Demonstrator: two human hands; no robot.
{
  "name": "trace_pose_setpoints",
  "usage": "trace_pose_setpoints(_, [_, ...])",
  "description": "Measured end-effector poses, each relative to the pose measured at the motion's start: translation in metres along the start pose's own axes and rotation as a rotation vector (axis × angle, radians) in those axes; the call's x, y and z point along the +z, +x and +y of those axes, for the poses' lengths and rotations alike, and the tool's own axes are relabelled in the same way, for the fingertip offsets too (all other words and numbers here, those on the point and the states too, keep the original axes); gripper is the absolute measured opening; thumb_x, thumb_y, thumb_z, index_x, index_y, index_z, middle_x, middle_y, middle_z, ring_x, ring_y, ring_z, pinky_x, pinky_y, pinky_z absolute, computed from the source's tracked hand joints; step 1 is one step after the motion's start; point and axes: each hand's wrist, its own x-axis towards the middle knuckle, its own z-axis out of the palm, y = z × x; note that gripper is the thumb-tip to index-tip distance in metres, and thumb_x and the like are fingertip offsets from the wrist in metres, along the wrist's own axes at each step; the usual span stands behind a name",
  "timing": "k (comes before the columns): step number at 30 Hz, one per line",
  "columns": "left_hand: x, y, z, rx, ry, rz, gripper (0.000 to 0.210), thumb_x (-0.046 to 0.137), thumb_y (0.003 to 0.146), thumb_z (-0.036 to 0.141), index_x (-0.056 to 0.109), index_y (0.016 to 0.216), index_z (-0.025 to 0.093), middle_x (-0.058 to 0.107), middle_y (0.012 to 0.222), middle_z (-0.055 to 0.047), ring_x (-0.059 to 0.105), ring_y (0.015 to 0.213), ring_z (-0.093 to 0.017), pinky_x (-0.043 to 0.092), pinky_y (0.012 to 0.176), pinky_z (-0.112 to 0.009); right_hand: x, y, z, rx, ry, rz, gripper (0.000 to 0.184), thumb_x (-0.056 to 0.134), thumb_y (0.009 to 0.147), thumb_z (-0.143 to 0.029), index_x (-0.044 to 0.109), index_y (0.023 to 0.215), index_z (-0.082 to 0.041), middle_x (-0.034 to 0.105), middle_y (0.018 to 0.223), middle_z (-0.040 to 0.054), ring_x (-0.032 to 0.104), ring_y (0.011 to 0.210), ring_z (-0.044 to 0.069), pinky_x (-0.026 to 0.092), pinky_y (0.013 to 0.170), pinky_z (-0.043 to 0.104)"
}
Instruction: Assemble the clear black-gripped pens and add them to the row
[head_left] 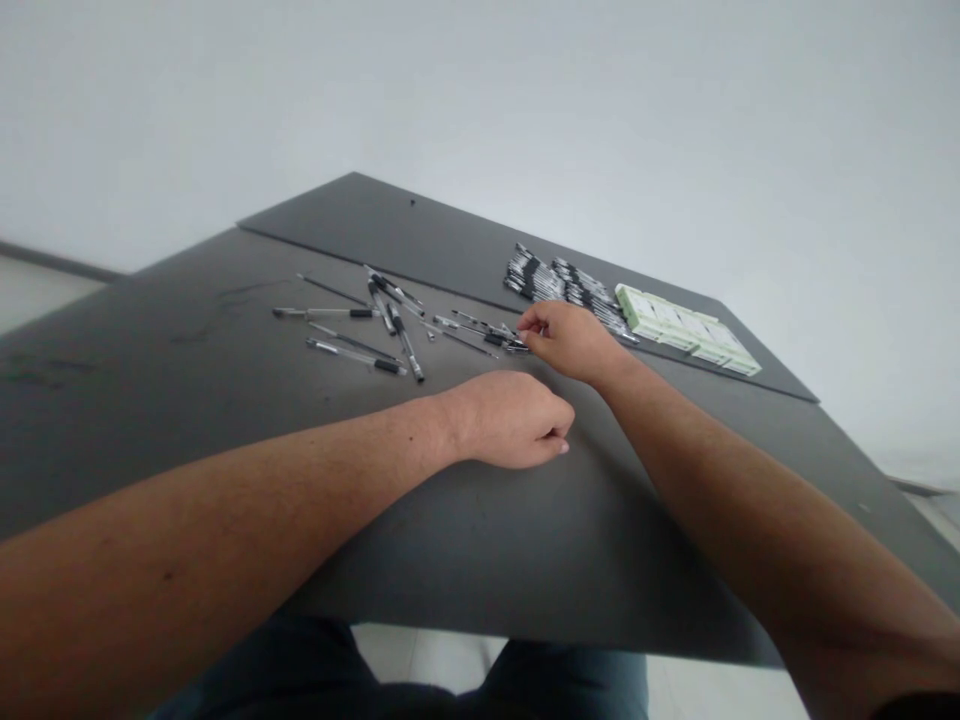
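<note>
My left hand (517, 418) is closed in a fist above the near middle of the grey table; its curled fingers hide whatever may be inside. Farther forward, my right hand (566, 338) has its fingers bent and drawn together at a small heap of pen parts (495, 336). What its fingertips pinch, if anything, is too small to make out. Left of that heap lie loose gel pens with black grips, such as one clear pen (356, 356) and another pen (406, 343). A thin refill (334, 288) rests among them.
Behind my right hand, rows of pens (534, 275) lie side by side. To their right stands a row of pale green boxes (686, 328). A seam runs across the dark grey table (187, 360), and a tiny black piece (412, 203) sits near its far edge.
</note>
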Motion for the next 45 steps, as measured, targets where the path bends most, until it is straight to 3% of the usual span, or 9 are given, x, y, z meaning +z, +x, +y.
trace_pose_setpoints(6, [-0.004, -0.002, -0.001, 0.019, -0.019, 0.18, 0.027, 0.067, 0.104, 0.033, 0.071, 0.08, 0.021, 0.079, 0.083, -0.005, 0.074, 0.079, -0.024, 0.043, 0.065, -0.039, 0.009, 0.028, -0.028, -0.153, -0.085, -0.044, 0.018, 0.071, 0.096, -0.019, 0.085, 0.107, -0.022, 0.085, 0.109, 0.0094, 0.075, 0.107, 0.027, 0.055, 0.097, 0.037])
trace_pose_setpoints(11, [-0.007, -0.004, 0.001, 0.053, 0.02, 0.335, 0.028, 0.062, 0.108, 0.031, 0.07, 0.084, 0.02, 0.082, 0.089, -0.006, 0.077, 0.089, -0.024, 0.051, 0.076, -0.04, 0.017, 0.048, -0.042, -0.212, -0.171, -0.131, 0.017, 0.075, 0.094, -0.02, 0.085, 0.108, -0.023, 0.085, 0.11, 0.0102, 0.077, 0.106, 0.029, 0.056, 0.095, 0.038])
trace_pose_setpoints(19, [-0.007, -0.001, 0.002, 0.067, 0.063, 0.32, 0.027, 0.063, 0.108, 0.031, 0.072, 0.085, 0.02, 0.082, 0.089, -0.008, 0.078, 0.09, -0.026, 0.054, 0.078, -0.041, 0.022, 0.051, -0.053, -0.182, -0.165, -0.179, 0.03, 0.072, 0.094, -0.017, 0.086, 0.12, -0.022, 0.087, 0.109, 0.0093, 0.08, 0.103, 0.029, 0.057, 0.089, 0.036])
trace_pose_setpoints(25, [-0.01, -0.003, 0.0, 0.048, 0.077, 0.331, 0.027, 0.061, 0.108, 0.031, 0.072, 0.086, 0.02, 0.081, 0.089, -0.008, 0.077, 0.089, -0.027, 0.053, 0.076, -0.041, 0.004, 0.045, -0.045, -0.047, -0.117, -0.044, 0.036, 0.067, 0.089, -0.015, 0.088, 0.117, -0.021, 0.088, 0.107, 0.0075, 0.08, 0.102, 0.029, 0.058, 0.093, 0.038])
trace_pose_setpoints(29, [-0.018, -0.005, -0.006, -0.048, 0.162, 0.27, 0.027, 0.059, 0.108, 0.034, 0.075, 0.093, 0.019, 0.082, 0.094, -0.01, 0.078, 0.092, -0.029, 0.053, 0.077, -0.041, -0.027, 0.02, -0.019, 0.11, -0.016, 0.03, 0.031, 0.067, 0.082, -0.015, 0.087, 0.105, -0.019, 0.083, 0.087, 0.0053, 0.075, 0.082, 0.026, 0.056, 0.083, 0.039])
trace_pose_setpoints(35, [-0.025, -0.006, -0.044, -0.357, 0.297, 0.171, 0.03, 0.054, 0.107, 0.028, 0.083, 0.104, 0.019, 0.083, 0.105, -0.013, 0.077, 0.097, -0.031, 0.055, 0.079, -0.039, -0.061, -0.06, 0.018, 0.298, 0.243, 0.214, 0.016, 0.066, 0.091, -0.029, 0.074, 0.105, -0.029, 0.068, 0.071, -0.0005, 0.061, 0.062, 0.022, 0.048, 0.063, 0.038])
trace_pose_setpoints(37, [-0.025, -0.008, -0.06, -0.423, 0.348, 0.131, 0.028, 0.056, 0.104, 0.025, 0.084, 0.102, 0.021, 0.082, 0.102, -0.012, 0.075, 0.096, -0.03, 0.056, 0.081, -0.039, -0.061, -0.087, 0.024, 0.328, 0.416, 0.241, 0.016, 0.066, 0.092, -0.033, 0.068, 0.108, -0.032, 0.062, 0.066, -0.0029, 0.057, 0.058, 0.022, 0.045, 0.057, 0.037])
trace_pose_setpoints(40, [-0.024, -0.012, -0.08, -0.439, 0.394, 0.115, 0.026, 0.06, 0.1, 0.022, 0.086, 0.101, 0.024, 0.08, 0.101, -0.011, 0.073, 0.094, -0.028, 0.056, 0.084, -0.038, -0.048, -0.117, 0.031, 0.331, 0.616, 0.253, 0.019, 0.07, 0.093, -0.036, 0.063, 0.11, -0.031, 0.064, 0.069, -0.0038, 0.061, 0.06, 0.021, 0.051, 0.058, 0.037])
trace_pose_setpoints(45, [-0.024, -0.014, -0.097, -0.388, 0.431, 0.082, 0.029, 0.058, 0.1, 0.022, 0.087, 0.106, 0.023, 0.079, 0.104, -0.011, 0.073, 0.1, -0.029, 0.055, 0.092, -0.039, -0.021, -0.138, 0.038, 0.31, 0.583, 0.324, 0.03, 0.075, 0.096, -0.05, 0.066, 0.111, -0.026, 0.077, 0.082, 0.0022, 0.072, 0.067, 0.021, 0.059, 0.066, 0.038])
